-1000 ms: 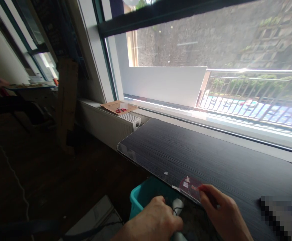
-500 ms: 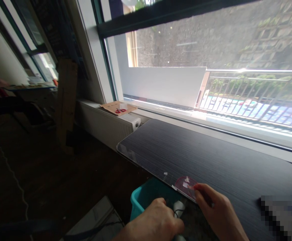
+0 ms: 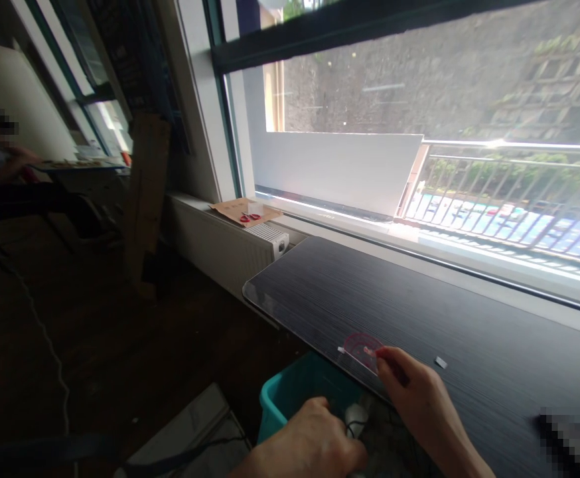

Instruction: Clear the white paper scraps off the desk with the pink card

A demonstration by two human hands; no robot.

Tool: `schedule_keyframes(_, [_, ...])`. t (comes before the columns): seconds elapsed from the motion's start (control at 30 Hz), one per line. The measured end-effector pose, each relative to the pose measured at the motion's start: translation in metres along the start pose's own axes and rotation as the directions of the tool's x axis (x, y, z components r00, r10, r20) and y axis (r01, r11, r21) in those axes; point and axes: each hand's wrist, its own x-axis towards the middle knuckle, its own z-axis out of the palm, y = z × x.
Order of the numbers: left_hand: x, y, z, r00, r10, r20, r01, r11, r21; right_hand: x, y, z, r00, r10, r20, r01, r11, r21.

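Observation:
My right hand [image 3: 419, 392] pinches a clear pink protractor [image 3: 357, 344] between thumb and fingers, its flat side lying along the front edge of the dark table [image 3: 350, 285]. A tiny white paper scrap [image 3: 340, 350] is by its left end, and another bit of white shows near the fingertips. Behind the right hand lies a third scrap [image 3: 440, 362]. Below the table edge is a teal bin [image 3: 270, 395]. My left hand [image 3: 310, 435] is closed at the bin's near rim; its curled fingers are partly hidden. Beside them a white object with a dark line is unclear.
A radiator [image 3: 220, 239] under the window carries a cardboard sheet [image 3: 230, 211] with red-handled scissors [image 3: 249, 218]. A tall cardboard piece [image 3: 143, 199] stands left. A pale box [image 3: 185, 438] sits on the floor. Farther left, a person sits at a table. A pixelated item lies at right.
The protractor and my right hand have shifted slightly left and back along the table. The scraps around it lie differently, and one now shows behind that hand. My left hand stays put.

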Motion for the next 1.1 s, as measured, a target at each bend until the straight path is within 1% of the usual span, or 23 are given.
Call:
schedule_keyframes(0.1, [0.000,-0.003,0.002,1.000,0.028,-0.006,-0.028,0.999,-0.037,-0.003,0.007,0.000,1.000,0.025,-0.010,-0.025,0.999,0.024])
schedule_keyframes(0.2, [0.003,-0.002,0.001,0.999,0.032,0.008,-0.031,0.999,-0.026,-0.004,0.010,0.002,1.000,0.016,-0.015,-0.016,0.999,0.052])
schedule_keyframes(0.4, [0.007,0.002,-0.007,0.999,0.014,0.043,-0.014,1.000,0.000,-0.010,0.009,0.005,0.996,-0.038,0.082,0.025,0.987,0.162])
schedule_keyframes(0.5, [0.008,0.002,-0.008,0.999,-0.003,0.050,0.003,1.000,-0.005,-0.011,0.011,0.005,0.998,-0.023,0.050,0.014,0.982,0.190])
schedule_keyframes(0.6, [0.008,0.001,-0.008,0.999,-0.020,0.036,0.022,0.999,-0.029,-0.004,0.013,0.008,1.000,-0.012,0.011,0.010,0.982,0.191])
schedule_keyframes(0.8, [0.004,-0.003,-0.008,0.997,-0.082,-0.008,0.081,0.994,-0.070,0.013,0.006,0.015,0.989,-0.130,0.073,0.119,0.983,0.143])
schedule_keyframes(0.9, [0.001,-0.005,-0.006,0.995,-0.092,-0.039,0.088,0.992,-0.089,0.010,-0.003,0.018,0.973,-0.190,0.129,0.170,0.974,0.150])
schedule_keyframes(1.0, [-0.001,-0.006,-0.006,0.995,-0.083,-0.049,0.078,0.993,-0.090,0.002,-0.005,0.017,0.961,-0.218,0.171,0.186,0.965,0.185])
schedule_keyframes(1.03, [-0.002,-0.006,-0.006,0.996,-0.076,-0.048,0.072,0.994,-0.085,-0.002,-0.003,0.015,0.965,-0.214,0.153,0.184,0.965,0.188])
schedule_keyframes(1.1, [-0.003,-0.006,-0.007,0.998,-0.053,-0.038,0.051,0.996,-0.067,-0.009,0.011,0.007,0.983,-0.175,0.064,0.162,0.972,0.170])
